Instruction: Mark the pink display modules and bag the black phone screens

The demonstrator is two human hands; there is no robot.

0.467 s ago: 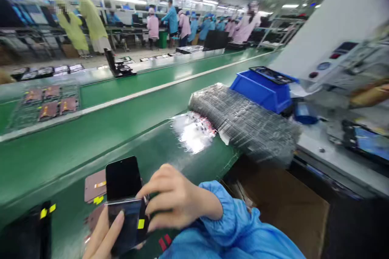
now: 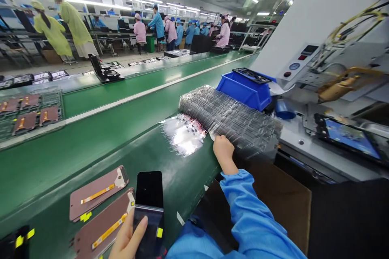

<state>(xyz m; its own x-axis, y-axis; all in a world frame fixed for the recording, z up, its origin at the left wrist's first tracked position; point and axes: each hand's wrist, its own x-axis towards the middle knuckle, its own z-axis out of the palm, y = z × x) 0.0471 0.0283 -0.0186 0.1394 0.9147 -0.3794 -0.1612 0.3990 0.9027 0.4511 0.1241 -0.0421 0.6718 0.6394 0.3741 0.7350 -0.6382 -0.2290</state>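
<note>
My left hand [image 2: 127, 238] sits at the bottom of the view, gripping a black glass phone display [image 2: 148, 190] upright, with a yellow tag near its lower edge. Beside it, two brown-backed display panels [image 2: 97, 192] with yellow flex strips lie on the green conveyor belt [image 2: 91, 153]. My right hand [image 2: 225, 153] reaches away to the edge of a bulky plastic-wrapped stack of dark trays [image 2: 231, 119], touching it near a small white tab. Its fingertips are hidden from me. A loose, shiny plastic film [image 2: 184, 134] lies on the belt to the left.
A blue plastic bin [image 2: 244, 91] with a black tray on top stands behind the stack. A machine with a control panel [image 2: 299, 64] and a lit screen in a fixture [image 2: 348, 137] stand at right. A cardboard box [image 2: 282, 198] sits below the belt edge. Co-workers in gowns work along further lines.
My right hand has let go of the phone display and moved up and right to the wrapped stack. My left hand still holds the display. The view has shifted slightly.
</note>
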